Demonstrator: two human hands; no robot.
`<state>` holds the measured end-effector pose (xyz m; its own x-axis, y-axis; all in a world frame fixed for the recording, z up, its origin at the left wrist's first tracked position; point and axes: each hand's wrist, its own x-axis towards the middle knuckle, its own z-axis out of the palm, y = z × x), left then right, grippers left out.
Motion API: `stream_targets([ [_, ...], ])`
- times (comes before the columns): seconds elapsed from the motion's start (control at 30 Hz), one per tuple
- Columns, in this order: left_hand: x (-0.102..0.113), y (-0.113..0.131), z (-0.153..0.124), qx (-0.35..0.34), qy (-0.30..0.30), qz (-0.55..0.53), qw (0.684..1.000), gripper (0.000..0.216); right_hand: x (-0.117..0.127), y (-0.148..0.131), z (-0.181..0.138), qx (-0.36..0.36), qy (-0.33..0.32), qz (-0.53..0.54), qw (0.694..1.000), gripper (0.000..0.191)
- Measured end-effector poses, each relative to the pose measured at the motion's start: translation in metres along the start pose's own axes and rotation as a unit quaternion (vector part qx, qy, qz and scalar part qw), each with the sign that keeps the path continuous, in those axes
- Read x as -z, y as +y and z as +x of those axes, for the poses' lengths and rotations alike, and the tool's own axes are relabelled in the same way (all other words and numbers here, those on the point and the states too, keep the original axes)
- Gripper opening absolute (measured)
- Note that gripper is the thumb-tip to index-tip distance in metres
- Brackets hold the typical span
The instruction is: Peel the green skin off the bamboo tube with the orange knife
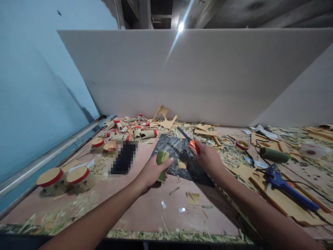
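Observation:
My left hand (152, 171) is wrapped round a short green bamboo piece (162, 158), held upright above the table. My right hand (206, 158) grips an orange-handled knife (189, 139); its dark blade points up and to the left, away from the bamboo. Both hands hover over a dark cutting mat (173, 146) that lies on the brown table (145, 208).
Several red-banded bamboo tubes (145, 133) lie at the back left, and round red-rimmed drums (53, 177) sit at the left. A blue glue gun (279, 180), a green roll (274, 154), tape (242, 144) and cardboard scraps (205, 131) crowd the right. White boards wall the back.

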<state>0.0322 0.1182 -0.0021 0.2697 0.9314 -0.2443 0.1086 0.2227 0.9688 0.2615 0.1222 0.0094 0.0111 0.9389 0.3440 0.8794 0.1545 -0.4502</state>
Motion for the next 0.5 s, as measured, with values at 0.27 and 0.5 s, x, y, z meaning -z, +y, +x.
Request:
stream_targets([
  [0.27,0.012,0.001,0.003,-0.001,-0.061,-0.035,0.997,0.060,0.007,0.003,-0.006,0.079,-0.061,0.084,0.992,0.048],
  [0.5,0.013,0.003,0.003,0.000,-0.077,-0.002,0.997,0.063,0.008,-0.013,-0.017,0.127,-0.180,0.165,0.961,0.058],
])
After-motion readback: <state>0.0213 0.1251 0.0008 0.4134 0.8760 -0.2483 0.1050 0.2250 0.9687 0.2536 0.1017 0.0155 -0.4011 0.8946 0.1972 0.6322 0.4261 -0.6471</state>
